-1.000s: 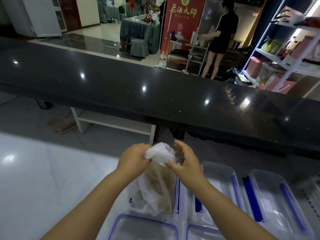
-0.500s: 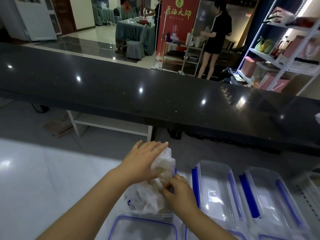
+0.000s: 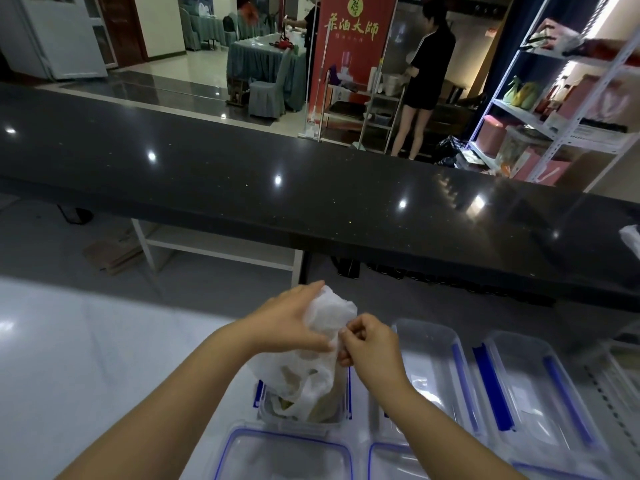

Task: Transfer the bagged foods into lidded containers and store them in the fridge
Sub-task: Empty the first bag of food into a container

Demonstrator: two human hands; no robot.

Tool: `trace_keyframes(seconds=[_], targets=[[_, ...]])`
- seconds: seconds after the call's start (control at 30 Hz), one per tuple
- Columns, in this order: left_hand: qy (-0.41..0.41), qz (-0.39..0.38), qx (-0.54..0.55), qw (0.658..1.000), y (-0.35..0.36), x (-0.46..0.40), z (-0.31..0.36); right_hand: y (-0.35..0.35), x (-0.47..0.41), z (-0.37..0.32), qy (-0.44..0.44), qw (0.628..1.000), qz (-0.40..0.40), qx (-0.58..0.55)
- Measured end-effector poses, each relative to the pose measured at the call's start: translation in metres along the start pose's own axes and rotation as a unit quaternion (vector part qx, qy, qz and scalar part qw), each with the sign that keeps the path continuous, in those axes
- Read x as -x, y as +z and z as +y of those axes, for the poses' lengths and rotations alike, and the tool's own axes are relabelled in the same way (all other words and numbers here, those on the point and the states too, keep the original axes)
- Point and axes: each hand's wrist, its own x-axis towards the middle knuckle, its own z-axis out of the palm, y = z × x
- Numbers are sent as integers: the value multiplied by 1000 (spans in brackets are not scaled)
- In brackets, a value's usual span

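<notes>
White worktop (image 3: 86, 341) in front, long black counter (image 3: 311, 188) across the far side, shop floor and shelving (image 3: 561, 109) beyond it, w/ a person in dark clothes standing at a cart in the background.

Bag (image 3: 318, 344) is dead centre, held upright: its long axis runs vertical, bunched neck at the top, belly hanging down into the open tub (image 3: 304, 408) just below. Brownish food shows through the film; can't tell what it is.

Left hand (image 3: 287, 320) lies against the bag's left side, fingers mostly straight and spread along the neck, thumb low against the film; more a steadying press than a closed grip. Right hand (image 3: 367, 341) is curled tight, fingertips pinching a fold of plastic on the bag's right side, just below the neck. Both hands touch the bag and are about equally near; the right has the working pinch.

Judgement: step in hand is opening or peeling the bag so the food drops into the tub. Since the tub sits straight under the bag, the move is down, not sideways.

Room: 2 more open tubs (image 3: 436, 368) (image 3: 530, 386) lie just right of the right wrist, blue clips along their sides; 2 lids (image 3: 284, 455) (image 3: 391, 460) sit at the near edge, under the forearms. Left of the tub the worktop gives elbow room; right side is crowded, so a wide pull that way may knock a tub.
</notes>
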Motion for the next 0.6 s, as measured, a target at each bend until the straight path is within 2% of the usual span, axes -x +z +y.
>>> trace_keyframes(seconds=[0.17, 0.27, 0.4, 0.6], targets=[[17, 12, -154, 988, 18, 9, 9, -2, -4, -12, -27, 999, -11, -13], [-14, 43, -131, 990, 19, 6, 5, -3, -7, -18, -45, 999, -14, -23], [-5, 91, -123, 988, 6, 1, 0, -8, -14, -23, -84, 996, -21, -14], [-19, 115, -118, 986, -8, -6, -8, -11, -9, -17, -114, 993, -29, 8]])
